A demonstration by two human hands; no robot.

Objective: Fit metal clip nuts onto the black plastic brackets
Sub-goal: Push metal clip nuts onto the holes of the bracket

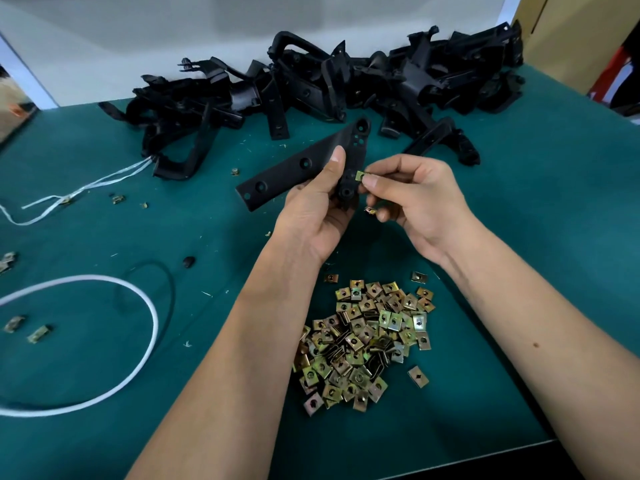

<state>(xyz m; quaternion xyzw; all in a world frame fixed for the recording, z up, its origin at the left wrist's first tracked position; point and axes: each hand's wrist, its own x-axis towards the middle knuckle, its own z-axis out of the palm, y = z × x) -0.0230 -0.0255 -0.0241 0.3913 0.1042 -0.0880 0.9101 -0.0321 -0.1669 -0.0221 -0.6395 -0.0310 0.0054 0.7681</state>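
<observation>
Both hands are busy at frame centre: a black bracket (304, 166) is gripped by the left hand (317, 209), while a clip nut (360, 175) is pinched at its edge by the right hand (415, 199). Fitting is underway; careful alignment and a firm push look needed next.

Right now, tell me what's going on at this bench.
A person is fitting clip nuts to brackets. The left hand grips a black plastic bracket above the green table, while the right hand pinches one clip nut at the bracket's edge; whether it is seated cannot be told. A pile of clip nuts lies below the wrists, and a heap of brackets waits behind.
</observation>
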